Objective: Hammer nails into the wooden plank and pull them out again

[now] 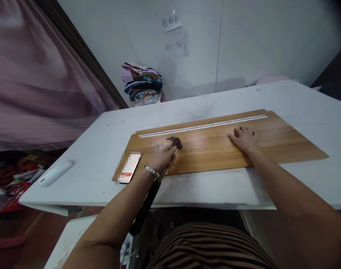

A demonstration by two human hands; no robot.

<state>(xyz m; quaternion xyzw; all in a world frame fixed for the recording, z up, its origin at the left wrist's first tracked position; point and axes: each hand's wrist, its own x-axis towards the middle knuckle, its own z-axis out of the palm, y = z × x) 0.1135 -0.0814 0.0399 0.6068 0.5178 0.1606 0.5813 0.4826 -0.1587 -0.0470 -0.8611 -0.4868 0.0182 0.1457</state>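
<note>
My left hand (162, 158) is wrapped round a claw hammer (175, 142) close below its dark metal head. The black grip of the hammer slants down past the table's front edge. Under the head lies a wooden board (209, 160) with a row of small dark marks running to the right of it. Several loose nails (158, 147) lie on the board just left of the hammer head. My right hand (245, 139) rests on the right part of the board, fingers spread and holding nothing.
A phone (131, 167) lies across the board's left end. Along the board's far side runs a pale double strip (204, 126). The white table (86, 149) carries a white elongated object (56, 173) at left. Folded cloths (144, 83) are stacked by the wall.
</note>
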